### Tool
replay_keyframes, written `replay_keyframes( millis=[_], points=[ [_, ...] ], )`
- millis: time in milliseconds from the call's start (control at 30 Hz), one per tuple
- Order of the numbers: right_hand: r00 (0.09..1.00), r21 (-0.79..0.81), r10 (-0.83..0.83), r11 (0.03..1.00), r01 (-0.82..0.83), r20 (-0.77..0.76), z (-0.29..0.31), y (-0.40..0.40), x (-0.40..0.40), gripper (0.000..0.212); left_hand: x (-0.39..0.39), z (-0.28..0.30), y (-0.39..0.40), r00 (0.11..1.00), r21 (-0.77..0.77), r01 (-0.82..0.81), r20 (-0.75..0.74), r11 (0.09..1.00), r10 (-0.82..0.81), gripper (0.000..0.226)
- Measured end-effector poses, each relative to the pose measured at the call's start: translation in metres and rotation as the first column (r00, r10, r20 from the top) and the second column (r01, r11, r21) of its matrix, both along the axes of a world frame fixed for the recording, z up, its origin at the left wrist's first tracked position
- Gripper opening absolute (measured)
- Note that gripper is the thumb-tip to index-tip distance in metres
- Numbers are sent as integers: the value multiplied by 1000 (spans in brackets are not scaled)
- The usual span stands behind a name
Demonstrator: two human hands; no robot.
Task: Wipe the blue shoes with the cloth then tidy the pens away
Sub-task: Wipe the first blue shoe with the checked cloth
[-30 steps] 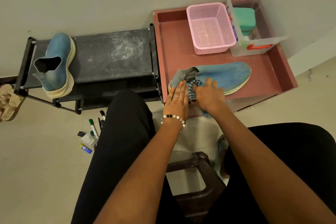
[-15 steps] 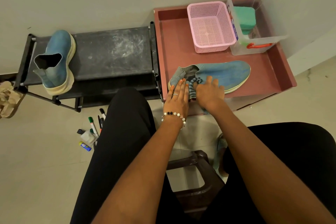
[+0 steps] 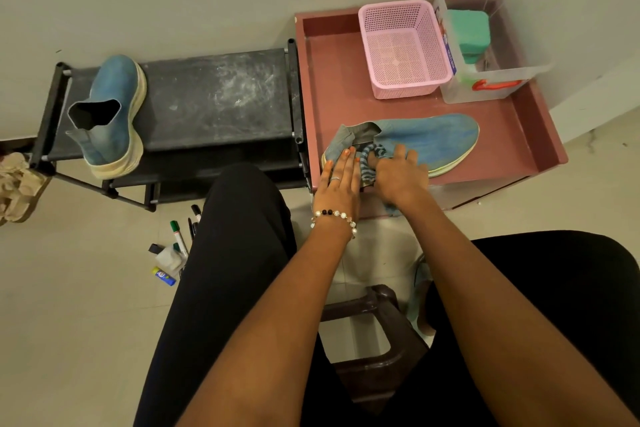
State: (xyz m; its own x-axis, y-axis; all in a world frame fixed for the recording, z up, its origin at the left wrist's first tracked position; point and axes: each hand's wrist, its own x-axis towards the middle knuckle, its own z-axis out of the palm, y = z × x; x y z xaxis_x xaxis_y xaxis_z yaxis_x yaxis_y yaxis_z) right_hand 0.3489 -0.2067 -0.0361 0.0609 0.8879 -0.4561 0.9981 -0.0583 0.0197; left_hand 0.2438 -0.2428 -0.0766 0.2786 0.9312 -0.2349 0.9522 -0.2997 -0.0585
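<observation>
The right hand (image 3: 398, 177) was bunched around a blue-and-dark striped cloth (image 3: 370, 163), fingers curled over it and pressing it against the near side of a blue fabric slip-on shoe (image 3: 426, 139). That shoe lay on its side in a dusty-pink, raised-edge tray table (image 3: 332, 87), toe pointing right and its pale sole toward the person. The left hand (image 3: 337, 184), wearing a ring and a beaded bracelet, lay flat with straight fingers on the heel end of the same shoe, just beside the cloth.

Behind the shoe on the tray stood a pink perforated plastic basket (image 3: 403, 48) and, touching its right side, a clear plastic box (image 3: 491, 80) with a red handle, holding a green block.

To the left, a black metal shoe rack (image 3: 214, 97) with a dusty top shelf carried the second blue shoe (image 3: 110, 114), upright on its cream sole at the rack's left end. On the tiled floor below the rack, beside the person's black-clad left leg, lay a loose cluster of marker pens (image 3: 180, 239) with a small blue-and-yellow tube (image 3: 164, 276) near them. A dark brown plastic stool (image 3: 377, 340) stood between the knees.
</observation>
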Motion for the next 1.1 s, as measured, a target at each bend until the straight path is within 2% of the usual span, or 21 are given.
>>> replay_keyframes(
  millis=[167, 400, 667, 933, 1100],
  points=[
    [999, -27, -5, 1000, 6, 47, 10, -9, 12, 30, 1, 0, 1, 1000, -10, -7, 7, 1000, 7, 57],
    [993, 46, 65, 996, -70, 99, 2, 1, -1, 34, 1, 4, 2, 999, -37, 4, -32, 999, -5, 59],
    [998, -55, 37, 998, -34, 47, 12, -5, 8, 32, -2, 9, 1, 997, -74, 39, -59, 997, -44, 63],
    [996, 45, 42, 998, -46, 85, 6, -5, -3, 32, -1, 16, 4, 996, -111, 43, -74, 993, -51, 74],
    [996, 30, 59, 998, -61, 71, 5, 1, -5, 33, -3, 20, 5, 997, -147, 47, -61, 988, -57, 69]
  ],
)
